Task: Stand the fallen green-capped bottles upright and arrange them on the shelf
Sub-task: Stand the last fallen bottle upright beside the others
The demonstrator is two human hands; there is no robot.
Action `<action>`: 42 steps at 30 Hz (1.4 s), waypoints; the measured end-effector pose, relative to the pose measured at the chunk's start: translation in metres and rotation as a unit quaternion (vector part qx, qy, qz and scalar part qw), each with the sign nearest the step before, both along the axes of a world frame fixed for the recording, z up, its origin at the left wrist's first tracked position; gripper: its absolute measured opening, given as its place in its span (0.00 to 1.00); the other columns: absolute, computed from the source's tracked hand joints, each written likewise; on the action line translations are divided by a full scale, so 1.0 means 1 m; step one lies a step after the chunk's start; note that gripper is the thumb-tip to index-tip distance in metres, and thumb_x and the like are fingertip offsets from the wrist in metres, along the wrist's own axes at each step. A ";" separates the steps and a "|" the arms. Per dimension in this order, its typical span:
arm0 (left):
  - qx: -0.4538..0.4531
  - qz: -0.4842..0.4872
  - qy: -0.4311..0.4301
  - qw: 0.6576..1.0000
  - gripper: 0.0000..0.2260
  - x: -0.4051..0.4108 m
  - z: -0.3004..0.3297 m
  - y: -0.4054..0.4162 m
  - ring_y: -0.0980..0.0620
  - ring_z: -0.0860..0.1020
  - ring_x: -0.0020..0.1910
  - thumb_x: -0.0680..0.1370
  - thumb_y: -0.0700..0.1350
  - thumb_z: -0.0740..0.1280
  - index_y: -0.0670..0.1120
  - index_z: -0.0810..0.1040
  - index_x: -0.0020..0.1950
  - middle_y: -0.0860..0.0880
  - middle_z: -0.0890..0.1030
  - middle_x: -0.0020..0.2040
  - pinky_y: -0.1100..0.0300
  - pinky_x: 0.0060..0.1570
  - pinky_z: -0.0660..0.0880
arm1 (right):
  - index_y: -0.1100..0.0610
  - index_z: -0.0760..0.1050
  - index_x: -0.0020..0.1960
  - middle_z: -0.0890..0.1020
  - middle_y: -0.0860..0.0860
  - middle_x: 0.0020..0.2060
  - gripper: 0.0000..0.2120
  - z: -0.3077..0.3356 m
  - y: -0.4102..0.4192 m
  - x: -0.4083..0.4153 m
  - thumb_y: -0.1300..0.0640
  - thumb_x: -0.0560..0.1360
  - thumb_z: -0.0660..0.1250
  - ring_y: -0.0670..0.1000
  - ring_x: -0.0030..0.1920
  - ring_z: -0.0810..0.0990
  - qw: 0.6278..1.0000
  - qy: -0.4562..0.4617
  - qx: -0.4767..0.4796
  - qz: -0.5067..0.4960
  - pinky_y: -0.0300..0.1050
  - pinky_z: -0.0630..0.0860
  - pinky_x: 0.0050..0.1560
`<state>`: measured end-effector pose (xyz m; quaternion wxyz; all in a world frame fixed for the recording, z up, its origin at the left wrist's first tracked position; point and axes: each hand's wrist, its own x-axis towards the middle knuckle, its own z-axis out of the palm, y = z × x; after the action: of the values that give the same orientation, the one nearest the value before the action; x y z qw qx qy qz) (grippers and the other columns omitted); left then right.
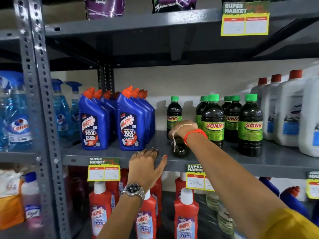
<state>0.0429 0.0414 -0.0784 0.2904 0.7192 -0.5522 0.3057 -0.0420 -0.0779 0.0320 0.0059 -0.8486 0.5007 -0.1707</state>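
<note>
Reaching over the fallen bottle (pixel 179 147), your right hand (pixel 185 125) is hiding its grip, so I cannot tell; your left hand (pixel 146 163) is resting open on the shelf (pixel 259 163); you are needing a hold near the cap before tilting.

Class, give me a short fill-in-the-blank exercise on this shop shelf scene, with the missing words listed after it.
1. The upright Sunny bottles have ____ caps.
2. One dark bottle lies on its ____ under the right hand.
3. The left hand rests on the shelf's front ____.
4. The blue Harpic bottles have ____ caps.

Missing words: green; side; edge; orange
</note>
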 end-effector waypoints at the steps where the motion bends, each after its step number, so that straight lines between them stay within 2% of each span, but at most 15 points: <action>1: -0.002 0.000 0.001 1.000 0.22 0.000 -0.001 0.000 0.51 0.81 0.44 0.73 0.59 0.56 0.47 0.82 0.49 0.50 0.84 0.49 0.56 0.45 0.75 | 0.61 0.73 0.64 0.76 0.58 0.63 0.22 0.000 0.001 -0.002 0.51 0.73 0.63 0.59 0.64 0.73 1.000 -0.026 0.015 0.005 0.51 0.69 0.63; 3: -0.004 0.003 0.000 1.000 0.22 0.001 -0.002 -0.001 0.51 0.81 0.45 0.73 0.60 0.56 0.47 0.82 0.49 0.50 0.84 0.50 0.57 0.46 0.74 | 0.61 0.74 0.62 0.78 0.57 0.59 0.22 0.002 0.003 -0.009 0.50 0.72 0.66 0.58 0.61 0.76 0.998 -0.067 0.013 -0.019 0.48 0.73 0.56; 5: -0.006 0.004 0.001 1.000 0.22 0.001 -0.003 -0.002 0.51 0.81 0.46 0.73 0.60 0.56 0.48 0.81 0.50 0.50 0.84 0.50 0.56 0.47 0.74 | 0.59 0.73 0.60 0.80 0.57 0.55 0.23 0.007 0.008 -0.015 0.48 0.70 0.67 0.59 0.58 0.78 0.992 -0.113 -0.031 -0.037 0.45 0.73 0.49; 9: -0.015 0.002 0.005 1.000 0.22 0.002 -0.004 -0.003 0.52 0.81 0.45 0.73 0.60 0.56 0.48 0.82 0.50 0.50 0.84 0.50 0.56 0.47 0.74 | 0.53 0.64 0.66 0.81 0.60 0.49 0.31 0.007 0.012 -0.023 0.45 0.67 0.70 0.64 0.52 0.80 0.957 -0.245 -0.149 0.034 0.52 0.76 0.49; 13: -0.024 0.001 0.009 1.000 0.21 0.002 -0.005 -0.004 0.52 0.81 0.45 0.73 0.59 0.56 0.47 0.82 0.49 0.50 0.84 0.49 0.57 0.47 0.74 | 0.46 0.60 0.68 0.79 0.58 0.45 0.36 0.001 0.015 -0.025 0.48 0.63 0.71 0.62 0.45 0.80 0.927 -0.303 -0.201 0.089 0.49 0.74 0.45; 17: -0.032 0.010 0.008 0.999 0.20 0.001 -0.006 -0.005 0.52 0.81 0.45 0.72 0.59 0.57 0.47 0.83 0.48 0.50 0.85 0.47 0.57 0.47 0.74 | 0.46 0.61 0.66 0.76 0.55 0.49 0.34 -0.022 0.015 -0.021 0.51 0.63 0.71 0.59 0.50 0.78 0.894 -0.400 -0.158 0.128 0.47 0.68 0.46; 21: -0.038 0.008 0.012 0.999 0.20 0.001 -0.007 -0.006 0.51 0.81 0.47 0.72 0.58 0.57 0.48 0.82 0.49 0.50 0.84 0.48 0.57 0.48 0.73 | 0.48 0.60 0.66 0.75 0.51 0.52 0.35 -0.038 0.014 -0.017 0.52 0.64 0.72 0.56 0.54 0.75 0.878 -0.434 -0.133 0.153 0.44 0.65 0.47; 25: -0.040 0.008 0.014 0.999 0.20 0.002 -0.007 -0.008 0.51 0.80 0.48 0.72 0.59 0.57 0.48 0.82 0.49 0.50 0.84 0.49 0.57 0.49 0.73 | 0.51 0.58 0.67 0.72 0.52 0.57 0.38 -0.037 0.012 -0.018 0.52 0.63 0.73 0.57 0.59 0.73 0.881 -0.430 -0.117 0.162 0.46 0.68 0.51; 27: -0.037 0.009 0.013 0.999 0.21 0.002 -0.008 -0.007 0.51 0.80 0.48 0.73 0.59 0.56 0.48 0.82 0.50 0.50 0.84 0.49 0.56 0.49 0.73 | 0.53 0.56 0.68 0.70 0.57 0.61 0.44 -0.039 0.013 -0.018 0.49 0.60 0.76 0.59 0.61 0.72 0.887 -0.427 -0.110 0.137 0.51 0.72 0.57; 30: -0.035 0.012 0.012 0.999 0.21 0.001 -0.008 -0.007 0.51 0.80 0.48 0.73 0.59 0.56 0.48 0.82 0.50 0.50 0.84 0.50 0.56 0.49 0.72 | 0.58 0.53 0.71 0.67 0.61 0.63 0.54 -0.045 0.016 -0.017 0.44 0.56 0.79 0.61 0.64 0.70 0.917 -0.379 -0.104 0.068 0.53 0.70 0.62; 33: -0.037 0.009 0.013 0.999 0.21 0.001 -0.008 -0.007 0.51 0.80 0.48 0.73 0.59 0.56 0.47 0.82 0.50 0.49 0.84 0.50 0.56 0.49 0.73 | 0.63 0.49 0.72 0.70 0.61 0.64 0.56 -0.044 0.010 -0.019 0.50 0.57 0.80 0.60 0.66 0.70 0.916 -0.393 -0.045 0.070 0.50 0.68 0.64; 36: -0.038 0.006 0.016 0.999 0.21 0.001 -0.008 -0.007 0.51 0.80 0.48 0.73 0.59 0.56 0.47 0.82 0.50 0.49 0.84 0.50 0.56 0.49 0.73 | 0.59 0.49 0.70 0.76 0.58 0.56 0.48 -0.036 -0.001 -0.024 0.63 0.61 0.78 0.57 0.59 0.75 0.870 -0.461 0.122 0.126 0.51 0.71 0.63; 39: -0.036 0.006 0.018 0.999 0.22 0.002 -0.008 -0.008 0.51 0.80 0.48 0.73 0.59 0.56 0.47 0.82 0.50 0.49 0.84 0.50 0.56 0.50 0.73 | 0.59 0.54 0.63 0.76 0.59 0.50 0.35 -0.034 -0.006 -0.029 0.74 0.65 0.71 0.54 0.47 0.78 0.809 -0.508 0.220 0.197 0.50 0.77 0.52; 41: -0.034 0.005 0.019 0.999 0.22 0.002 -0.009 -0.009 0.51 0.80 0.49 0.73 0.59 0.55 0.47 0.82 0.51 0.49 0.84 0.51 0.55 0.50 0.73 | 0.61 0.56 0.64 0.77 0.57 0.50 0.35 -0.033 -0.005 -0.030 0.71 0.65 0.72 0.53 0.50 0.78 0.815 -0.493 0.225 0.205 0.50 0.77 0.55; 42: -0.035 0.006 0.019 0.999 0.22 0.002 -0.009 -0.009 0.51 0.80 0.49 0.73 0.59 0.55 0.47 0.82 0.51 0.49 0.84 0.51 0.55 0.50 0.72 | 0.60 0.56 0.63 0.77 0.55 0.51 0.37 -0.034 -0.005 -0.030 0.66 0.64 0.76 0.53 0.53 0.77 0.836 -0.474 0.198 0.193 0.51 0.76 0.59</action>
<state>0.0453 0.0326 -0.0878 0.3235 0.7176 -0.5315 0.3129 -0.0720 -0.0825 -0.0016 0.4428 -0.7242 0.2862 -0.4446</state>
